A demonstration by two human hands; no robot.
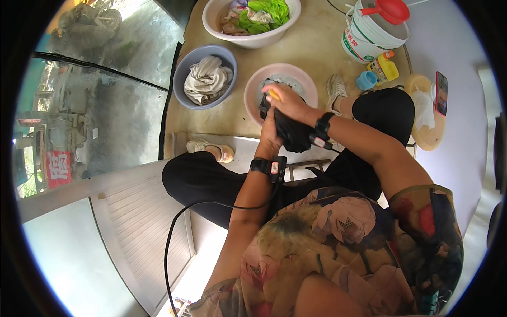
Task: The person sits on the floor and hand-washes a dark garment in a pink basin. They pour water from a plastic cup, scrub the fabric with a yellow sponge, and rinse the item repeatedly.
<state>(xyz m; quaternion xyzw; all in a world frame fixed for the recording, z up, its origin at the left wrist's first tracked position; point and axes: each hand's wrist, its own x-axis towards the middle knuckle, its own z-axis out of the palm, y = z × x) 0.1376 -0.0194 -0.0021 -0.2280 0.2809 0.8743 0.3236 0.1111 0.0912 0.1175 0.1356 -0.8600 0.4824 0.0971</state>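
A wet black cloth [294,132] hangs over the near rim of a pink plastic basin [250,99], and part of it lies inside. My left hand [271,132] grips the cloth at the basin's near side. Just above it, my right hand [291,102] is closed around a small yellow-orange object [274,94], perhaps a bar of soap, and presses against the cloth. Sudsy water [295,84] shows in the basin beyond my fingers. My right hand hides most of the yellow object and part of the cloth.
To the left stands a blue-grey basin [177,85] with pale wet cloth [208,79]. Beyond is a white basin [237,41] of colourful laundry. At right are a white bucket [352,43] with a red dipper [390,11], a yellow bottle [384,70], a blue cup [366,81] and a phone [441,94].
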